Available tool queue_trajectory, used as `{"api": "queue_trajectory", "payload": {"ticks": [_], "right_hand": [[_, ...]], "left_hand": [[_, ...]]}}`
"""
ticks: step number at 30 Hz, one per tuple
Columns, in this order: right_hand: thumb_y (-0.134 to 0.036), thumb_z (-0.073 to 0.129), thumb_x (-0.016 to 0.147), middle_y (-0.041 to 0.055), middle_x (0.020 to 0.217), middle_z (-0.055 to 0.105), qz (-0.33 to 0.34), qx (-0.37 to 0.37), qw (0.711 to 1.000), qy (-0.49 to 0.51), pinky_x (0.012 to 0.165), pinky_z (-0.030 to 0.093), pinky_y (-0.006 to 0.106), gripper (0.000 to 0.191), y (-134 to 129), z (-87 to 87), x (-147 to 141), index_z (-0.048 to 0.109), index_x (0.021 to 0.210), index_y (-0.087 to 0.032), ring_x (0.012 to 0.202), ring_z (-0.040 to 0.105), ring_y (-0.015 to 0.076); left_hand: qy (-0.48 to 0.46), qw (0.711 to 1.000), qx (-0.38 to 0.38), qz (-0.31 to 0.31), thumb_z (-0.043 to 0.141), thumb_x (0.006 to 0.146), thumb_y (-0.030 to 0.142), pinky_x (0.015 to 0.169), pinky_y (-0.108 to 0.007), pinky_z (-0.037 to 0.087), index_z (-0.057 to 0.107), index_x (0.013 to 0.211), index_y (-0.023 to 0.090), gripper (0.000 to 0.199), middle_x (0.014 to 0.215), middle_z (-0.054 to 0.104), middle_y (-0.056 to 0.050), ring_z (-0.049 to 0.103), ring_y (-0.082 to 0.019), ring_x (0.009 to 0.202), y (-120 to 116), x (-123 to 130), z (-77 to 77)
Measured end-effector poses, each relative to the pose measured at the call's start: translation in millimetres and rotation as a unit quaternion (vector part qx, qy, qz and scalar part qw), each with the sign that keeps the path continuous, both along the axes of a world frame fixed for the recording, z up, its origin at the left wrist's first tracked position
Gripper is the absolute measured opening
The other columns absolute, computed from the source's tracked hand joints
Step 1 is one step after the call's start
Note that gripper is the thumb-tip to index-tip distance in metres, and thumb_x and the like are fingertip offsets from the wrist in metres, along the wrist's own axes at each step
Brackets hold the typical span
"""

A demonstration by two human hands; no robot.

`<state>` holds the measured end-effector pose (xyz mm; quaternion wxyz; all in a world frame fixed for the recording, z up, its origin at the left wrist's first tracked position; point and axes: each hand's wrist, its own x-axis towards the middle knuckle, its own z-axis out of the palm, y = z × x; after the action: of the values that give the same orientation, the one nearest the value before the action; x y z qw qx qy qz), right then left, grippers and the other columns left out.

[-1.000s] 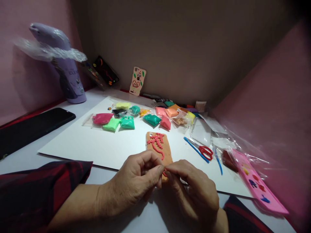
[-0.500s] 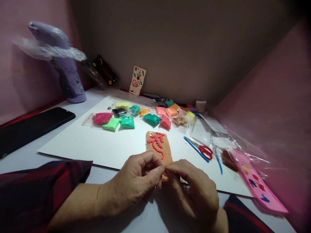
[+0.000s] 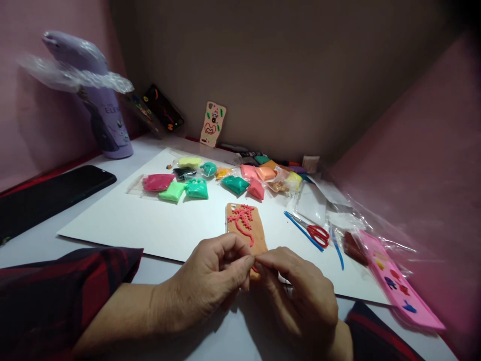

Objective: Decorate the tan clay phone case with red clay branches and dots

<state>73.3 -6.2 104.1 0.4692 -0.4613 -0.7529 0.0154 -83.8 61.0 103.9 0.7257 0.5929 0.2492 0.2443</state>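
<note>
A phone case (image 3: 259,228) coated in tan clay lies on the white board, with a red clay branching shape (image 3: 242,218) along its upper part and a curved stem running down it. Over its lower end my left hand (image 3: 216,276) and my right hand (image 3: 300,288) meet, thumbs and index fingers pinched together fingertip to fingertip. Whatever sits between the fingertips is too small or hidden to make out. A bit of red clay shows just below the pinch. The bottom of the case is partly covered by the hands.
Several bags of coloured clay (image 3: 197,188) lie across the back of the white board (image 3: 124,225). Red-handled scissors (image 3: 317,234) and blue tools (image 3: 337,249) are at right, near a pink tray (image 3: 421,311). A black phone (image 3: 75,185) and a purple bottle (image 3: 108,115) stand left.
</note>
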Motion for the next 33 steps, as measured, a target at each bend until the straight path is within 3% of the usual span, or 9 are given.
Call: {"api": "queue_trajectory", "payload": {"ticks": [23, 33], "right_hand": [[-0.007, 0.054, 0.083, 0.0027, 0.070, 0.068, -0.002, -0.005, 1.000, 0.014, 0.052, 0.050, 0.023, 0.017, -0.7, 0.9, -1.2, 0.063, 0.093, -0.017, 0.060, 0.062, 0.0125], [-0.007, 0.054, 0.083, 0.0018, 0.070, 0.068, -0.002, -0.007, 1.000, 0.008, 0.052, 0.049, 0.023, 0.016, 0.3, 1.9, -0.6, 0.063, 0.092, -0.017, 0.060, 0.061, 0.0116]], "left_hand": [[-0.011, 1.000, 0.001, -0.004, 0.051, 0.089, 0.035, 0.036, -0.014, 0.029, 0.048, 0.076, 0.014, 0.025, 0.058, 0.051, 0.003, 0.040, -0.003, 0.038, 0.0, 0.6, 0.7], [0.004, 1.000, 0.023, -0.009, 0.050, 0.090, 0.034, 0.042, -0.017, 0.030, 0.049, 0.078, 0.014, 0.023, 0.063, 0.052, 0.001, 0.040, -0.005, 0.044, 2.1, -0.2, 1.1]]}}
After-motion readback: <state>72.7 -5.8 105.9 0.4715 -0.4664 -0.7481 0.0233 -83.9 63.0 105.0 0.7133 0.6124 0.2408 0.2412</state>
